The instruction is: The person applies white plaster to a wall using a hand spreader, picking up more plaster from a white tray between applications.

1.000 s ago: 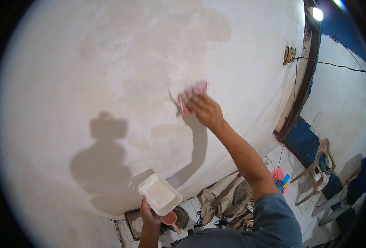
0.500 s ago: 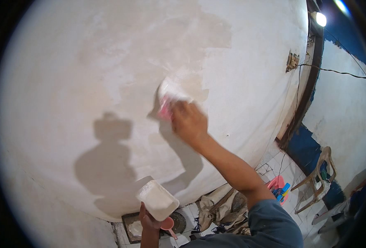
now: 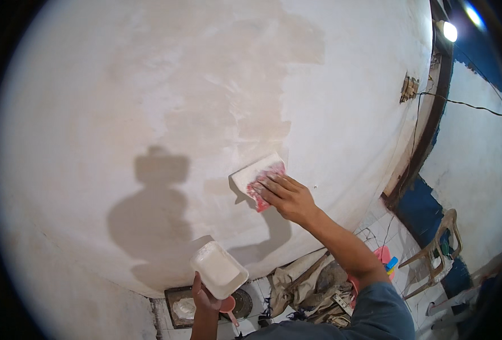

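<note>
My right hand (image 3: pixel 290 198) presses a flat pink putty spreader (image 3: pixel 256 174) against the wall (image 3: pixel 217 124), its fingers laid over the back. White paste smears cover much of the spreader. Darker, damp-looking patches spread over the wall above it. Lower and to the left, my left hand (image 3: pixel 205 299) grips a white rectangular tub (image 3: pixel 219 271) by its near side, with pale paste inside. The tub tilts close to the wall, below the shadow that I cast.
Below the tub are a pink dipper (image 3: pixel 228 304) and a dark square tray (image 3: pixel 174 320) on the tiled floor. Crumpled sacking (image 3: pixel 304 286) lies along the wall's foot. To the right stand a pink basin (image 3: pixel 383 255) and a worn chair (image 3: pixel 446 226). A lamp (image 3: pixel 449 31) shines at upper right.
My right hand and the spreader have moved down and to the right along the wall. The spreader has turned, showing more of its flat back. My left hand still holds the tub.
</note>
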The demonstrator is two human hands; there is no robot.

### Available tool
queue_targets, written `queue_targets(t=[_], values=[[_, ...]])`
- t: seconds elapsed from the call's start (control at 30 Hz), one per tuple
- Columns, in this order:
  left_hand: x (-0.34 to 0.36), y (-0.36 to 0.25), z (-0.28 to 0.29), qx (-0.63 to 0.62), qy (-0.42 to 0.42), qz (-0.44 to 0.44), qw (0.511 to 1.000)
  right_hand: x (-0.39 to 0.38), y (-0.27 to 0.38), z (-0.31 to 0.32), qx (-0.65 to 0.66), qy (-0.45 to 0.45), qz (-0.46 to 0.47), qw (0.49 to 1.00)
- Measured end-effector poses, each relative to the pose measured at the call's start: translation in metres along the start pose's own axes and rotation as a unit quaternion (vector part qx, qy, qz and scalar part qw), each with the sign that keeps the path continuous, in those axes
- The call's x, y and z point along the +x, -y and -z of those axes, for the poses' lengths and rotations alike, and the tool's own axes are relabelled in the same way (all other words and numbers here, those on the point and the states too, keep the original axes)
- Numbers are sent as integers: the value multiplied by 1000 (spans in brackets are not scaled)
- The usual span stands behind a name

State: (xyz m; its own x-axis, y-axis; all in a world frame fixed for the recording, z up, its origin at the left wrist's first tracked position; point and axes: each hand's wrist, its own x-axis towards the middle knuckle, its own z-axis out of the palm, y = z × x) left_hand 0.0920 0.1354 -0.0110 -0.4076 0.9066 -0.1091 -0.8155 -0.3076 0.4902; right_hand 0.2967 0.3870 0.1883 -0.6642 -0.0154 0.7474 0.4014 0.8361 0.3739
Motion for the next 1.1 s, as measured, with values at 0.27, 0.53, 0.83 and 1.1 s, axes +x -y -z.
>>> queue_targets(t=[0.27,0.53,0.83,1.1], values=[[-5,0,-3,7,-9,5,1000,73,-92,71,-43,-305,-459,833],[-11,-5,-10,-2,-5,13,1000,87,13,-4,-74,-105,-48,991],[-13,-10,-12,5,3,0,1000,110,-50,61,-77,-179,-8,981],[-11,-7,2,-5,-18,0,1000,37,-14,-14,-45,30,143,988]])
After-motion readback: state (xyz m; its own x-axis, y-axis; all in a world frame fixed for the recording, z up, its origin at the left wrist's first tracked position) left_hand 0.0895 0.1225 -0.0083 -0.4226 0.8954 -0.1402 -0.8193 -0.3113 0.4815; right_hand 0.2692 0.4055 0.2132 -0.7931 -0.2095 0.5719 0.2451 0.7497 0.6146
